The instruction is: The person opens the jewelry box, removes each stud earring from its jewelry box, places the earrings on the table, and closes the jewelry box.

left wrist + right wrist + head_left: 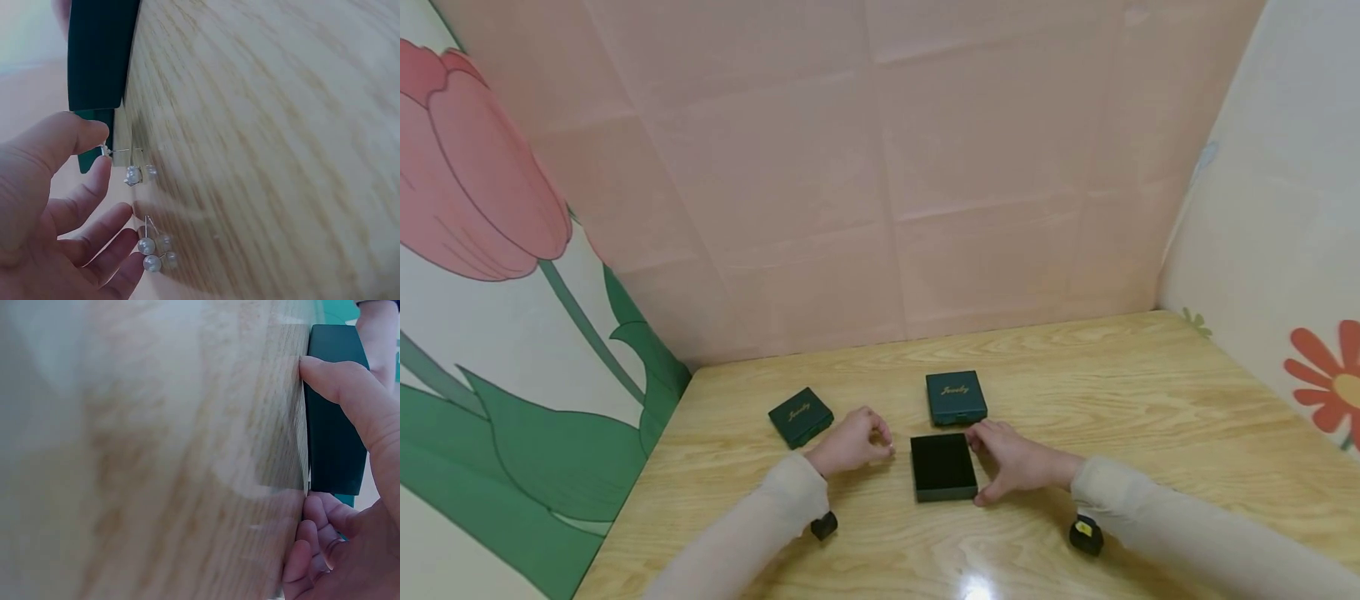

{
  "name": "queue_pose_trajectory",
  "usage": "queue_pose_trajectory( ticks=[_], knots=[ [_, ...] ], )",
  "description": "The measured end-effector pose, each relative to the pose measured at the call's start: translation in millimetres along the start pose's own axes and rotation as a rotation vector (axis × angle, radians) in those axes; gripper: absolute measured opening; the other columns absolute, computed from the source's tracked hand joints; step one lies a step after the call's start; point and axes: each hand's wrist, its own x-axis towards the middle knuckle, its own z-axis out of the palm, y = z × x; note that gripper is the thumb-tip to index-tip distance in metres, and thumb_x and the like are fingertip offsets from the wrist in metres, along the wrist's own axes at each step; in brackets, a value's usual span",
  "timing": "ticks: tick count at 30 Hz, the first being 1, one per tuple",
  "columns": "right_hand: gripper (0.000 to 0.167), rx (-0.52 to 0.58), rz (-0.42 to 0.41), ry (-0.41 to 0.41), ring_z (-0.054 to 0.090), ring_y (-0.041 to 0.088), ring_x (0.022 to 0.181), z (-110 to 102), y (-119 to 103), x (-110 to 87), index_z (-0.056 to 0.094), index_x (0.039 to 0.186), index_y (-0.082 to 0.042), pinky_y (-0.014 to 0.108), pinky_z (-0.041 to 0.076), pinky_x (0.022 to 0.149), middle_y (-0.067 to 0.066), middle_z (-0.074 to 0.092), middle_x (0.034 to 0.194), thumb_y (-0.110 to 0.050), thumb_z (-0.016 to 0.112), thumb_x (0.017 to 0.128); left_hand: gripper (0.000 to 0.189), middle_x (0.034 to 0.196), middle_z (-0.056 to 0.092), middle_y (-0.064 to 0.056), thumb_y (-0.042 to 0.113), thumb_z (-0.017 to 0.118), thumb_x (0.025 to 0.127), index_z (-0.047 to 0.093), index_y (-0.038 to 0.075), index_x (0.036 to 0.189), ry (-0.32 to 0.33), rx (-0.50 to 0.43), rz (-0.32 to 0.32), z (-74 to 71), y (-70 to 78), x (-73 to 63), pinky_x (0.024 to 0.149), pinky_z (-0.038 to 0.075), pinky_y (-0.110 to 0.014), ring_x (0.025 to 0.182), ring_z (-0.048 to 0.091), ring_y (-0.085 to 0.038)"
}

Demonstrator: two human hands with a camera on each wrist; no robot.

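Note:
A small stud earring (105, 150) is pinched between the thumb and index finger of my left hand (853, 440), its thin post pointing away from the fingertips. On the table beside those fingers lie a sparkly stud earring (133, 175) and two pearl earrings (151, 262); these are too small to make out in the head view. My right hand (1017, 461) grips the right side of an open dark green jewelry box (947, 495), thumb at the near corner and fingers at the far one. The box's inside is black, and no contents can be made out.
Behind the open box lies a dark green square piece (956, 398) with gold lettering. Another lettered green box (800, 417) sits turned at an angle beyond my left hand. The wooden table (1120, 375) ends at a pink cloth backdrop (880, 208).

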Motion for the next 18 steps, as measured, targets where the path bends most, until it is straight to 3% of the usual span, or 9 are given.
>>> queue_pose_trajectory(
  ticks=[7, 18],
  knots=[
    [0.075, 0.014, 0.016, -0.020, 0.044, 0.022, 0.103, -1.0, -2.2, -0.3, 0.050, 0.119, -0.004, 0.043, 0.039, 0.090, 0.003, 0.049, 0.108, -0.040, 0.087, 0.065, 0.014, 0.104, 0.054, 0.003, 0.025, 0.073, 0.087, 0.064, 0.019, 0.079, -0.004, 0.038, 0.006, 2.8, -2.0, -0.9, 0.089, 0.042, -0.033, 0.099, 0.046, -0.017],
    [0.076, 0.010, 0.039, -0.028, 0.044, 0.020, 0.104, -0.7, -0.3, 0.4, 0.050, 0.120, -0.005, 0.042, 0.040, 0.091, 0.002, 0.049, 0.109, -0.042, 0.087, 0.065, 0.014, 0.104, 0.053, 0.003, 0.026, 0.073, 0.086, 0.064, 0.019, 0.079, -0.012, 0.055, 0.011, 3.6, -1.6, 0.2, 0.089, 0.043, -0.033, 0.099, 0.046, -0.017]
  ],
)
